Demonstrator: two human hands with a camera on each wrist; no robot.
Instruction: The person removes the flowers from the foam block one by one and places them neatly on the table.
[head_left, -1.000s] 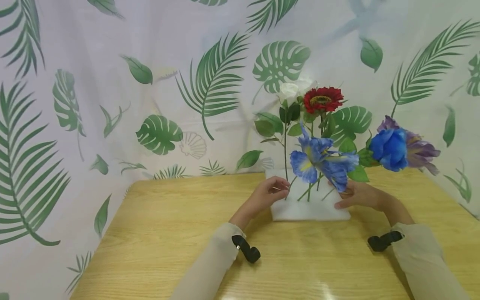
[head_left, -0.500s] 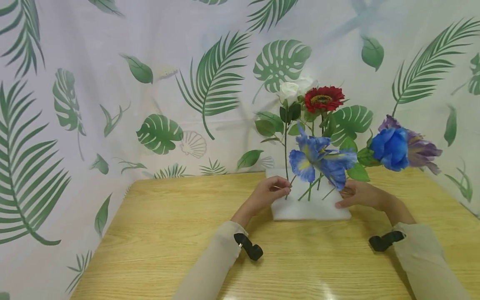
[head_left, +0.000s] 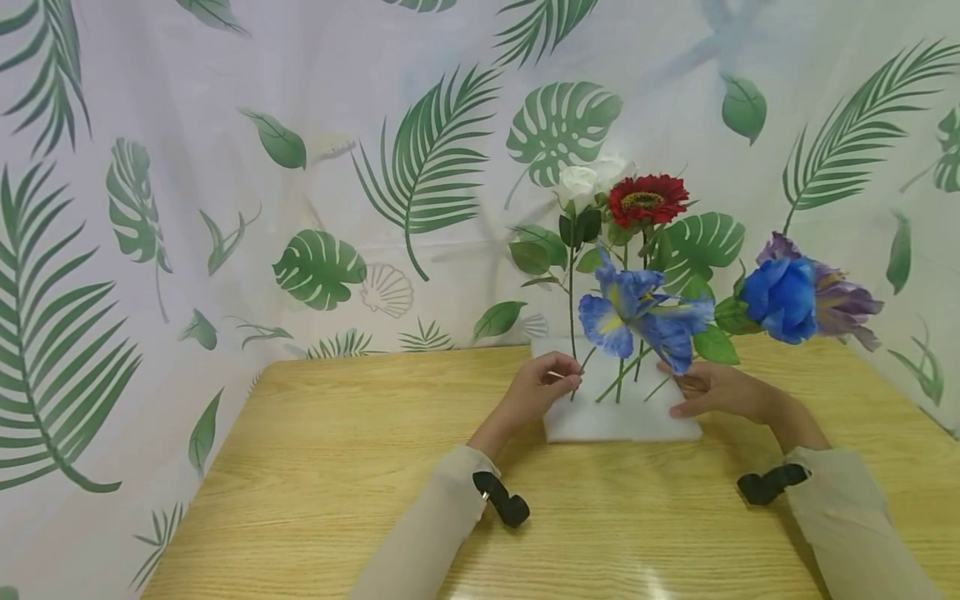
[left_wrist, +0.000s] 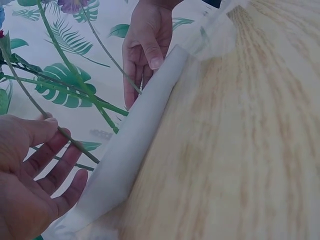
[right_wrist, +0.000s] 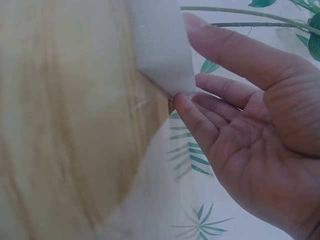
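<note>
A white foam slab (head_left: 622, 427) with several artificial flowers stuck in it lies on the table. My left hand (head_left: 536, 387) is at its left side, thumb and forefinger pinching a thin flower stem (left_wrist: 90, 155) close above the foam; the other fingers are loosely spread. My right hand (head_left: 731, 392) grips the slab's right edge, thumb on top and fingers at the side and lower corner. White roses (head_left: 581, 183) and a red gerbera (head_left: 647, 200) stand at the back. A blue iris (head_left: 603, 325) leans forward, partly hiding the stems and right fingertips.
A bright blue rose (head_left: 780, 298) and a purple flower (head_left: 847, 302) hang out to the right, above the right hand. Behind the wooden table (head_left: 360, 467) hangs a leaf-printed curtain (head_left: 450, 50).
The blue iris has shifted slightly left and its lower petals have risen a little. My left wrist has edged right; the right hand stays in place.
</note>
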